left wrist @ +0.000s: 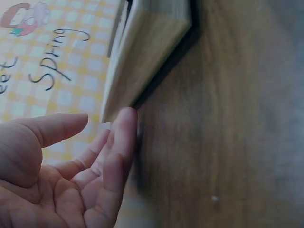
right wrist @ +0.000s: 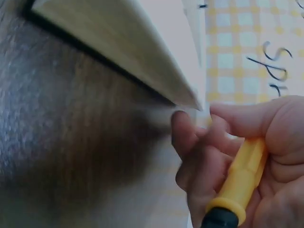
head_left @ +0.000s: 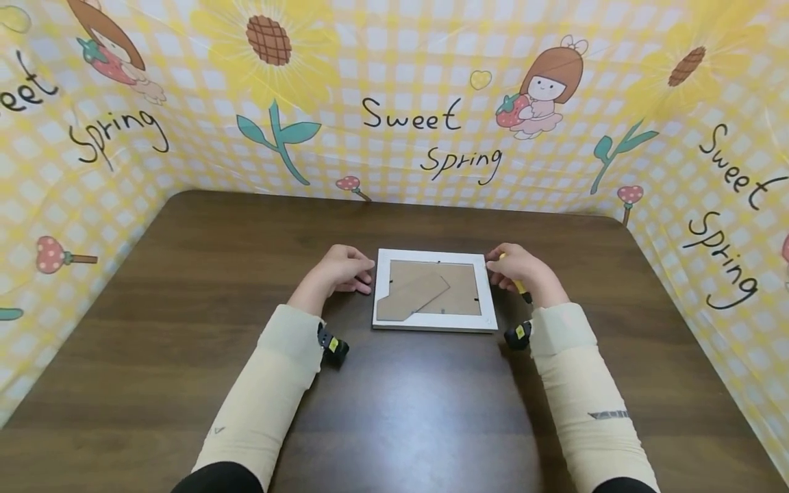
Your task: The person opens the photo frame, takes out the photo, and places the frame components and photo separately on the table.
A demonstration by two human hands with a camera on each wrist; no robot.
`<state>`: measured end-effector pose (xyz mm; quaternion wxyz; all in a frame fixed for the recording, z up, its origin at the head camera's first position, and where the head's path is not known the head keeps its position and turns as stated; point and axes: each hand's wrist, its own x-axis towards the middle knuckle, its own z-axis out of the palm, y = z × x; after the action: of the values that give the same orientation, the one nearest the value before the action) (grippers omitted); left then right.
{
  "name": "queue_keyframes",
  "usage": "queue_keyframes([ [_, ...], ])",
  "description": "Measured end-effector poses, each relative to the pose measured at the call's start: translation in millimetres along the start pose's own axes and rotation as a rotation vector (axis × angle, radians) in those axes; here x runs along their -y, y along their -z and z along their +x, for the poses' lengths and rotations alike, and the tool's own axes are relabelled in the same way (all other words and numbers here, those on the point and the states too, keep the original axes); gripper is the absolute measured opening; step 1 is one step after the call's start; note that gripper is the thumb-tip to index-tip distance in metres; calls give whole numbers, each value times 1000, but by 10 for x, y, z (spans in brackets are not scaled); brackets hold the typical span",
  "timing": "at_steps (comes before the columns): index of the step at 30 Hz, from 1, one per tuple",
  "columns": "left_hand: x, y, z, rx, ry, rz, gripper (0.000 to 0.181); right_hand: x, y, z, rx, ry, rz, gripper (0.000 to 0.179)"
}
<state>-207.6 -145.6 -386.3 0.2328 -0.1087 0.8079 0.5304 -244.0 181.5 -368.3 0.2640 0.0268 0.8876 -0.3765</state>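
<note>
A white picture frame (head_left: 434,325) lies face down on the brown table. Its brown backing board (head_left: 465,281) shows, with a folded stand leg (head_left: 409,298) on it and small dark tabs around the edge. At the frame's left side is my left hand (head_left: 342,268). In the left wrist view its thumb (left wrist: 64,128) stands apart from the fingers, and one fingertip meets or nearly meets the frame's corner. My right hand (head_left: 519,267), by the right side, grips a yellow-and-black tool handle (right wrist: 242,178) against the palm. The tool's working end is hidden. The right thumb and a finger are close to the frame's corner.
The dark wooden table (head_left: 185,329) reaches out around the frame on all sides. A yellow checked cloth (head_left: 394,82) with printed flowers and lettering hangs behind the table and along both sides. Small black cameras (head_left: 334,348) sit on both wrists, just above the tabletop.
</note>
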Motion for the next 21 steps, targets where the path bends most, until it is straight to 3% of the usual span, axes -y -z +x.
queue_keyframes([
  [6,61,-21,-182,-1,-25,-7,37,37,116,-175,-186,149,196,33],
  [11,131,-82,-286,16,-36,-61,44,177,59,-318,-308,311,621,20],
  [16,216,-142,-336,11,-32,-137,49,366,-127,-417,-263,471,1098,33],
  [21,241,-195,-358,6,-39,-163,53,519,-376,-381,-161,556,1423,60],
])
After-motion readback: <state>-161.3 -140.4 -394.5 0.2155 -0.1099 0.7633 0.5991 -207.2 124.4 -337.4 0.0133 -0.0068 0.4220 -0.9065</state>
